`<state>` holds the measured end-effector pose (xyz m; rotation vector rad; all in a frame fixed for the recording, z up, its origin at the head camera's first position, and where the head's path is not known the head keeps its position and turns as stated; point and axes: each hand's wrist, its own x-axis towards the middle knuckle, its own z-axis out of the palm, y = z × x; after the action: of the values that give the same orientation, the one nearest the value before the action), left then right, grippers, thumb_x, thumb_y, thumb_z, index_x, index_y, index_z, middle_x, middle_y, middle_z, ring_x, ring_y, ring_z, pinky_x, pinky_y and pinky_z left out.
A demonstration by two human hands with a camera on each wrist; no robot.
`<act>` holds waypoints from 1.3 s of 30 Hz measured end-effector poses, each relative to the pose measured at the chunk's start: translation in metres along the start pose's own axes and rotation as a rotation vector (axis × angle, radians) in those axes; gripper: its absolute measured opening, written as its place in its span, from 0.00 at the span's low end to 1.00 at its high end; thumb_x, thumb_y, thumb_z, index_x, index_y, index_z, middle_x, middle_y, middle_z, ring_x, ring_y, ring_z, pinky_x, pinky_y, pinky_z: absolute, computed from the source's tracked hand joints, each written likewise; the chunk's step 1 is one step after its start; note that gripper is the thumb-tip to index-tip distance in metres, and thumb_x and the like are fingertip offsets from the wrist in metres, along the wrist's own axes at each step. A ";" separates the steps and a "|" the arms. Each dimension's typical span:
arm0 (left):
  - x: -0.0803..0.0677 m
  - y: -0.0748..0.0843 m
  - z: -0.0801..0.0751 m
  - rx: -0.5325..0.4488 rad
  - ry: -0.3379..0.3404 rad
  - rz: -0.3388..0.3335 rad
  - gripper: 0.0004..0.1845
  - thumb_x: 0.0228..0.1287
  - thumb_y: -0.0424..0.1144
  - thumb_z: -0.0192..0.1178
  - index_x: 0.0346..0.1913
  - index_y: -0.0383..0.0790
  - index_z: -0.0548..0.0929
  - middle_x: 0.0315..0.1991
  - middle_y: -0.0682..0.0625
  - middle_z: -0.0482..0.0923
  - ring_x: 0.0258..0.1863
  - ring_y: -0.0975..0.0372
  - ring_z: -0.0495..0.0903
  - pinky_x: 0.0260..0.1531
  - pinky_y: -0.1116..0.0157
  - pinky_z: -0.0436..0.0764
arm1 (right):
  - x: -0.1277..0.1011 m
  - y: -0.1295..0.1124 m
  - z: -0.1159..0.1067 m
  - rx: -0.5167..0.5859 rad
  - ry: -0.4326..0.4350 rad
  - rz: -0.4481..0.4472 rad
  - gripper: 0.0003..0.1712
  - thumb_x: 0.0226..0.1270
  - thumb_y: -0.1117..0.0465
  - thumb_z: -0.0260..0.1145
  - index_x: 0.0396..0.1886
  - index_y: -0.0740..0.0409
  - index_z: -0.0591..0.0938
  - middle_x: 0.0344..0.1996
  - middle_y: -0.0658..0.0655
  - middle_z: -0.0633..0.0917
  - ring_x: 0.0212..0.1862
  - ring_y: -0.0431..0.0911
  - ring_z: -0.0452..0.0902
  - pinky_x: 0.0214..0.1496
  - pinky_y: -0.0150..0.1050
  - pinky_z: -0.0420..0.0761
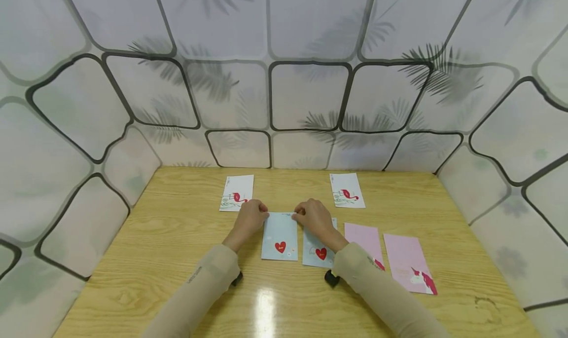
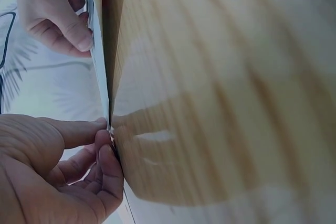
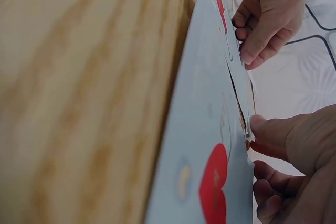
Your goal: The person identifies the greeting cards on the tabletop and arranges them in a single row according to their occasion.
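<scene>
A pale blue card with a red heart point(image 1: 279, 237) is at the middle of the table. My left hand point(image 1: 249, 219) pinches its upper left corner between thumb and fingers. At the upper right corner, my right hand point(image 1: 317, 222) pinches the same card. Beneath the right hand and wrist lies a second blue heart card point(image 1: 314, 246), partly covered. In the left wrist view the held card point(image 2: 100, 72) appears edge-on between both hands. The right wrist view shows the second card's red heart point(image 3: 214, 182) close up.
Two white flamingo cards, one at the back left point(image 1: 237, 193) and one at the back right point(image 1: 347, 190), lie on the wooden table point(image 1: 177, 239). To the right are two pink cards, one partly behind the right sleeve point(image 1: 364, 238) and a unicorn one point(image 1: 409, 261). Patterned fabric point(image 1: 306, 96) encloses the table.
</scene>
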<state>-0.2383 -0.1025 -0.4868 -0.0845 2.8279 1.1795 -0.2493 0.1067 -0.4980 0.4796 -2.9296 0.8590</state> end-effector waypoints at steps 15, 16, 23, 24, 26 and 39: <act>-0.005 0.001 -0.008 -0.016 0.024 0.042 0.06 0.72 0.33 0.64 0.43 0.32 0.86 0.36 0.45 0.83 0.35 0.56 0.79 0.36 0.62 0.81 | -0.008 -0.004 -0.008 0.072 0.006 0.039 0.16 0.71 0.53 0.71 0.48 0.61 0.90 0.40 0.56 0.87 0.41 0.47 0.79 0.46 0.46 0.81; -0.006 0.002 -0.009 -0.011 0.030 0.049 0.06 0.72 0.33 0.64 0.43 0.32 0.86 0.36 0.45 0.83 0.35 0.56 0.79 0.36 0.62 0.81 | -0.009 -0.004 -0.009 0.076 0.006 0.037 0.17 0.72 0.53 0.71 0.49 0.62 0.89 0.41 0.57 0.87 0.42 0.48 0.80 0.47 0.47 0.82; -0.014 0.006 -0.020 -0.026 0.057 0.073 0.08 0.72 0.34 0.64 0.45 0.32 0.87 0.36 0.45 0.83 0.35 0.57 0.79 0.36 0.62 0.80 | -0.015 -0.005 -0.017 0.110 0.028 0.017 0.17 0.73 0.54 0.70 0.50 0.62 0.89 0.44 0.59 0.88 0.43 0.51 0.83 0.45 0.47 0.84; -0.015 0.006 -0.021 -0.032 0.055 0.073 0.08 0.72 0.34 0.64 0.45 0.32 0.87 0.36 0.45 0.83 0.34 0.57 0.79 0.35 0.62 0.80 | -0.016 -0.006 -0.018 0.111 0.034 0.018 0.16 0.73 0.54 0.70 0.49 0.62 0.89 0.44 0.59 0.88 0.43 0.51 0.83 0.45 0.48 0.84; -0.017 0.005 -0.024 -0.033 0.055 0.072 0.08 0.72 0.35 0.64 0.46 0.32 0.87 0.36 0.45 0.83 0.34 0.57 0.79 0.34 0.63 0.80 | -0.017 -0.007 -0.020 0.109 0.042 0.022 0.16 0.73 0.55 0.70 0.50 0.63 0.88 0.44 0.60 0.88 0.43 0.51 0.83 0.44 0.47 0.84; -0.023 -0.005 -0.050 -0.030 0.133 0.115 0.10 0.72 0.38 0.65 0.48 0.34 0.87 0.41 0.44 0.86 0.40 0.53 0.82 0.43 0.54 0.81 | -0.015 -0.018 -0.030 0.156 0.060 -0.003 0.20 0.74 0.55 0.69 0.56 0.66 0.85 0.43 0.59 0.87 0.43 0.51 0.83 0.45 0.48 0.84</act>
<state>-0.2178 -0.1416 -0.4532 -0.0016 2.9657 1.2860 -0.2305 0.1126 -0.4653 0.4579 -2.8203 1.0866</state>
